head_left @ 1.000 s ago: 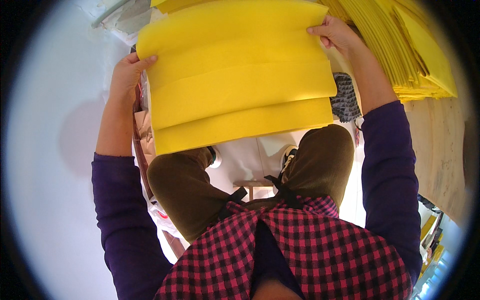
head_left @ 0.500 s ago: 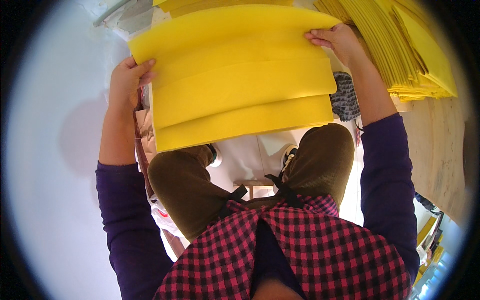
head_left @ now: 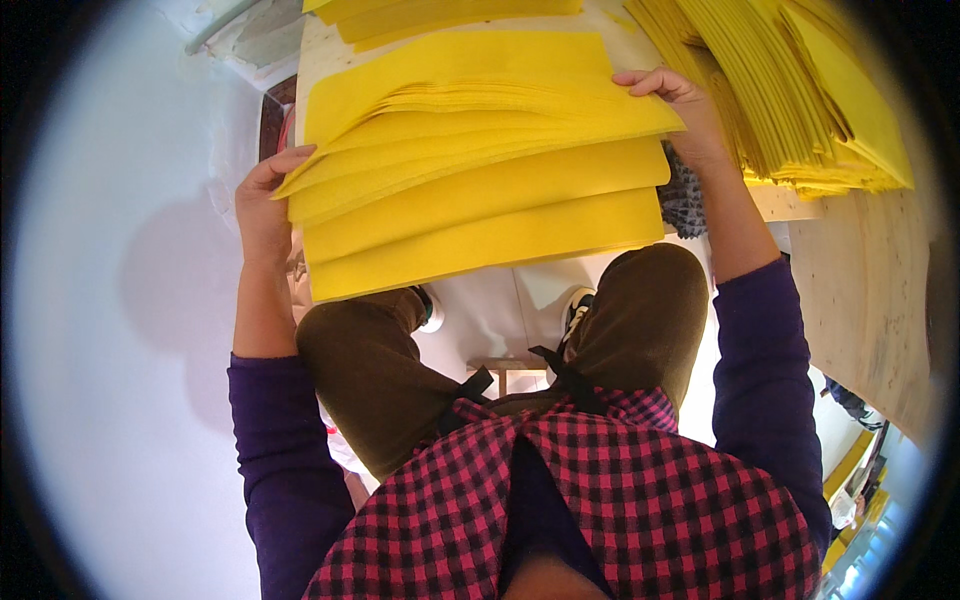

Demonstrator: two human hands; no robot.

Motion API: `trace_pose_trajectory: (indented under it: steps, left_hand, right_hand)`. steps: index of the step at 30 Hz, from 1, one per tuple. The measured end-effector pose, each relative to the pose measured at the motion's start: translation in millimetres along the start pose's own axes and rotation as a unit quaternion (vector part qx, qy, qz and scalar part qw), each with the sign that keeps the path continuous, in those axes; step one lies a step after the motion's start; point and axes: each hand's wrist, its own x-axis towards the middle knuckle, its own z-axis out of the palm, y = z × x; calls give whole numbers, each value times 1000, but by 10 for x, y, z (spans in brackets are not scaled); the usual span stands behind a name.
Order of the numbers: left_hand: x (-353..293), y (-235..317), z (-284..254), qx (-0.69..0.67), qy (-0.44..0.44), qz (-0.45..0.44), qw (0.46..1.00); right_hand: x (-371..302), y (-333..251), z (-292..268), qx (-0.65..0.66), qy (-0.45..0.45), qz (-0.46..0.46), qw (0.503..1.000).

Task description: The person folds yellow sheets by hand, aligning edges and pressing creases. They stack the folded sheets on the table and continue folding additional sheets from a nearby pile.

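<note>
A bundle of thin yellow sheets [head_left: 440, 158] bows upward between my hands, its layers fanned at the far edge. My left hand [head_left: 266, 205] pinches the left corner, thumb along the top and the other fingers partly hidden. The right corner is held by my right hand [head_left: 682, 108], with its fingers bent over the edge. Beneath the bundle, more yellow sheets [head_left: 480, 240] lie in staggered steps toward my knees. Beyond it a flat yellow sheet [head_left: 520, 52] shows on the pale wooden table [head_left: 615, 50].
Tall stacks of folded yellow sheets [head_left: 760, 80] stand at the far right, and another yellow pile [head_left: 450, 15] lies at the back. A grey textured cloth [head_left: 684, 200] hangs beside my right wrist. The white wall [head_left: 130, 300] is close on my left.
Both hands have come nearer to me, drawing the bundle's far edge down and back. The layered edges and the flat sheet behind have come into sight.
</note>
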Motion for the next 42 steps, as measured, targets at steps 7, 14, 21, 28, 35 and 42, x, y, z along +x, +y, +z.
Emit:
trace_pose_trajectory:
  steps: [7, 14, 21, 28, 35, 42]
  left_hand:
    - [24, -76, -98, 33, -10, 53, 998]
    - [292, 592, -190, 206, -24, 82, 975]
    - [605, 895, 512, 336, -168, 129, 918]
    - [133, 621, 1019, 474, -206, 133, 846]
    - [-136, 428, 1087, 575, -140, 201, 781]
    - [-148, 486, 1131, 573, -143, 193, 784]
  right_hand:
    - [32, 66, -7, 30, 14, 19, 999]
    - [20, 93, 3, 46, 11, 15, 999]
    - [20, 122, 27, 59, 21, 5, 998]
    - [-27, 84, 33, 72, 24, 21, 997]
    - [-98, -39, 79, 30, 67, -2, 997]
    - [-209, -71, -42, 107, 121, 12, 987]
